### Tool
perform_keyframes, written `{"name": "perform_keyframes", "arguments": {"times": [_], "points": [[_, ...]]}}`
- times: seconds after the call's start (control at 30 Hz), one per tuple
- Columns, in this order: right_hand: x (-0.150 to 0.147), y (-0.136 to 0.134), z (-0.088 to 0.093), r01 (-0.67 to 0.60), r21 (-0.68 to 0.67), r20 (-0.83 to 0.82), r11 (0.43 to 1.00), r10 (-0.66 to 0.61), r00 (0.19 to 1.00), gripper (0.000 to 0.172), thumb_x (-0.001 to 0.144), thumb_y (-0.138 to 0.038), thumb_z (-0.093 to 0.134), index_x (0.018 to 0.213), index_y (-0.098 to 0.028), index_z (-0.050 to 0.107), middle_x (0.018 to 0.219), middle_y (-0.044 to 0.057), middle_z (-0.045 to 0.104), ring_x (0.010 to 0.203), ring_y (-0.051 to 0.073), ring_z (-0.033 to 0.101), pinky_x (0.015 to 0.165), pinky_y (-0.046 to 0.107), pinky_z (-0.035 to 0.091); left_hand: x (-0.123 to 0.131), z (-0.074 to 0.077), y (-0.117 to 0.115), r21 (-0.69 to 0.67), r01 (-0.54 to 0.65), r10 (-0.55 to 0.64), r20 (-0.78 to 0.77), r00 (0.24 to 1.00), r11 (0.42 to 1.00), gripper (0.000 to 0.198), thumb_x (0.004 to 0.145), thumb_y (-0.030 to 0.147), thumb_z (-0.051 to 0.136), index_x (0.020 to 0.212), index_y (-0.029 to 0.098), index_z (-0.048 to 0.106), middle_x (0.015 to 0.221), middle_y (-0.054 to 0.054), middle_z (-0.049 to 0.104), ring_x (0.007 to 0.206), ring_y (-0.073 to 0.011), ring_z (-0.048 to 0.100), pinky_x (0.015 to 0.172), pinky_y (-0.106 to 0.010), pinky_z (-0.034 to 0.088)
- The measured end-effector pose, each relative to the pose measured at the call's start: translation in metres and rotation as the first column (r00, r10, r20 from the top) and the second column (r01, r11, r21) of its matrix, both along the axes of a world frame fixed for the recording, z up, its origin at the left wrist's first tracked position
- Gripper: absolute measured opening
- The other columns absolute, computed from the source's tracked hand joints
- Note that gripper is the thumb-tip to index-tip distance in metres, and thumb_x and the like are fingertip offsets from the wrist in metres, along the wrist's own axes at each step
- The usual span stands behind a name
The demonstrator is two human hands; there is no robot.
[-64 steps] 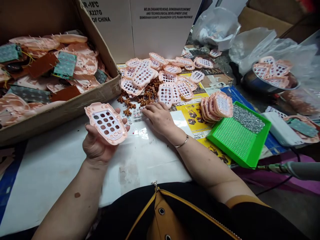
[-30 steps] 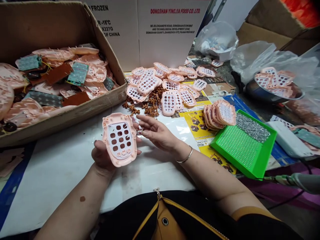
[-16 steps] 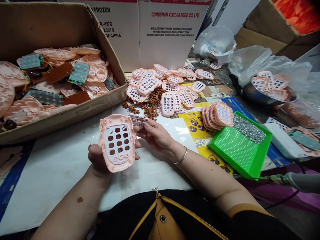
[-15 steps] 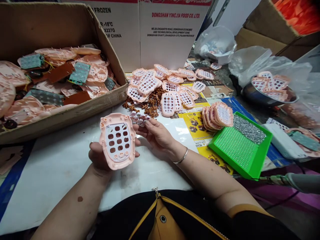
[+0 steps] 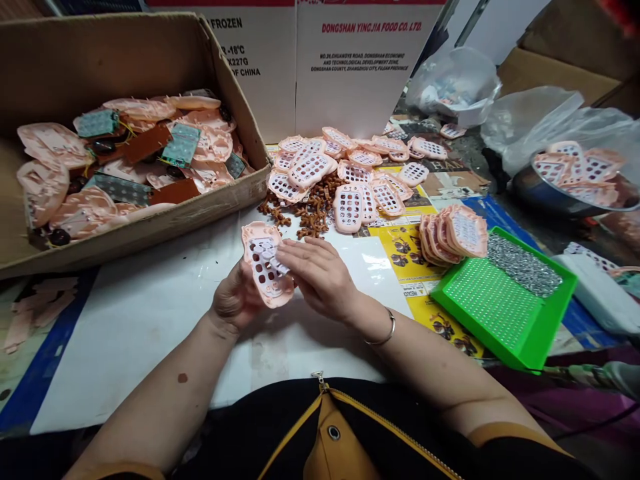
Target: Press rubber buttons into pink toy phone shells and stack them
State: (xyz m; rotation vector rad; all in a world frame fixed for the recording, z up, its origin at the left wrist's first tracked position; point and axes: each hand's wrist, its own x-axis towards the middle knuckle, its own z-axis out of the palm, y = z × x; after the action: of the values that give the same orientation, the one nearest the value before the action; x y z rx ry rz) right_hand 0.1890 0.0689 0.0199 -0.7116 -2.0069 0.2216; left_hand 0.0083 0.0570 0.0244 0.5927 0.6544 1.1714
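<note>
Head view: to the left of the green tray (image 5: 545,333), the left hand (image 5: 234,301) is closed around a pink shell (image 5: 278,293), held tilted. The right hand (image 5: 325,277) lays its fingers on a white part (image 5: 270,251) over the shell's face; whether they pinch it cannot be determined. Brown pieces (image 5: 316,205) lie left of the tray, farther back.

The tray (image 5: 487,288) is bright green, patterned with rows of pale dots; the metal pieces (image 5: 525,261) in it are silvery grey. Left of the tray, the sheet (image 5: 407,281) is yellow with dark print, and the stacked shells (image 5: 463,232) are pale pink and white. Farther left of the tray, the held shell (image 5: 273,285) is pink and white, gridded with dark holes; the carton (image 5: 200,230) is tan.
</note>
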Motion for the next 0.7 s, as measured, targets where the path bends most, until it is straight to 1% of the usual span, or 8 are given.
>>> {"name": "perform_keyframes", "arguments": {"times": [0.07, 0.2, 0.27, 0.37, 0.5, 0.57, 0.63, 0.7], "points": [[0.001, -0.003, 0.002, 0.029, 0.14, 0.154, 0.99, -0.051, 0.987, 0.036, 0.097, -0.016, 0.047, 0.127, -0.019, 0.066, 0.127, 0.011, 0.071, 0.123, 0.02, 0.065, 0.108, 0.042, 0.048, 0.001, 0.001, 0.0, 0.016, 0.031, -0.031, 0.003, 1.0, 0.999, 0.096, 0.058, 0.054, 0.091, 0.141, 0.025, 0.054, 0.117, -0.007, 0.073, 0.123, -0.032, 0.062, 0.097, -0.039, 0.055], [0.0, -0.007, 0.007, 0.052, 0.175, 0.296, 0.983, -0.103, 0.95, 0.034, 0.099, -0.021, 0.047, 0.128, -0.016, 0.065, 0.13, 0.013, 0.07, 0.124, 0.023, 0.063, 0.106, 0.044, 0.047, 0.002, 0.003, 0.002, 0.07, 0.088, -0.088, 0.003, 0.996, 0.994, 0.086, 0.061, 0.049, 0.092, 0.135, 0.024, 0.059, 0.12, -0.006, 0.07, 0.115, -0.0257, 0.066, 0.087, -0.028, 0.057], [-0.001, -0.007, 0.009, 0.051, 0.188, 0.322, 0.981, -0.111, 0.94, 0.033, 0.1, -0.028, 0.049, 0.124, -0.015, 0.067, 0.128, 0.013, 0.07, 0.123, 0.026, 0.063, 0.105, 0.045, 0.048, 0.003, 0.003, 0.003, 0.083, 0.089, -0.088, -0.008, 0.996, 0.993, 0.082, 0.061, 0.046, 0.093, 0.133, 0.025, 0.06, 0.119, -0.005, 0.07, 0.114, -0.0235, 0.066, 0.088, -0.026, 0.056], [0.0, -0.006, 0.01, 0.033, 0.191, 0.336, 0.981, -0.097, 0.937, 0.039, 0.101, -0.04, 0.048, 0.123, -0.014, 0.067, 0.127, 0.015, 0.07, 0.123, 0.027, 0.063, 0.104, 0.046, 0.048, 0.003, 0.003, 0.004, 0.078, 0.08, -0.077, -0.036, 0.996, 0.994, 0.083, 0.06, 0.049, 0.092, 0.133, 0.025, 0.06, 0.118, -0.005, 0.07, 0.12, -0.027, 0.064, 0.094, -0.031, 0.056], [-0.001, -0.007, 0.006, -0.014, 0.196, 0.337, 0.981, -0.054, 0.94, 0.058, 0.097, -0.06, 0.048, 0.13, -0.014, 0.063, 0.135, 0.018, 0.065, 0.131, 0.028, 0.057, 0.111, 0.049, 0.044, 0.0, 0.004, 0.003, 0.071, 0.021, -0.021, -0.012, 1.0, 0.997, 0.086, 0.061, 0.062, 0.087, 0.133, 0.025, 0.06, 0.126, -0.01, 0.069, 0.129, -0.0331, 0.058, 0.1, -0.04, 0.055], [-0.004, -0.01, 0.002, -0.021, 0.225, 0.349, 0.974, -0.061, 0.935, 0.051, 0.098, -0.054, 0.051, 0.13, -0.017, 0.063, 0.138, 0.016, 0.064, 0.131, 0.025, 0.057, 0.114, 0.046, 0.043, -0.003, 0.005, 0.003, 0.076, 0.013, -0.013, -0.006, 1.0, 0.997, 0.085, 0.061, 0.066, 0.085, 0.131, 0.025, 0.061, 0.129, -0.009, 0.068, 0.132, -0.0347, 0.055, 0.103, -0.044, 0.054], [-0.008, -0.011, 0.0, -0.014, 0.251, 0.37, 0.968, -0.083, 0.925, 0.034, 0.101, -0.037, 0.052, 0.128, -0.021, 0.065, 0.138, 0.011, 0.065, 0.13, 0.02, 0.059, 0.115, 0.041, 0.042, -0.004, 0.008, 0.003, 0.083, 0.012, -0.01, -0.021, 1.0, 0.996, 0.081, 0.061, 0.066, 0.085, 0.128, 0.027, 0.063, 0.132, -0.008, 0.067, 0.135, -0.0354, 0.052, 0.105, -0.045, 0.053], [-0.009, -0.009, 0.003, 0.006, 0.258, 0.398, 0.966, -0.112, 0.911, 0.031, 0.101, -0.023, 0.049, 0.128, -0.023, 0.065, 0.139, 0.008, 0.064, 0.131, 0.018, 0.059, 0.116, 0.038, 0.042, -0.005, 0.01, 0.005, 0.094, 0.006, -0.001, -0.048, 0.999, 0.996, 0.074, 0.064, 0.067, 0.082, 0.126, 0.029, 0.064, 0.136, -0.004, 0.065, 0.14, -0.0333, 0.047, 0.105, -0.042, 0.053]]}}
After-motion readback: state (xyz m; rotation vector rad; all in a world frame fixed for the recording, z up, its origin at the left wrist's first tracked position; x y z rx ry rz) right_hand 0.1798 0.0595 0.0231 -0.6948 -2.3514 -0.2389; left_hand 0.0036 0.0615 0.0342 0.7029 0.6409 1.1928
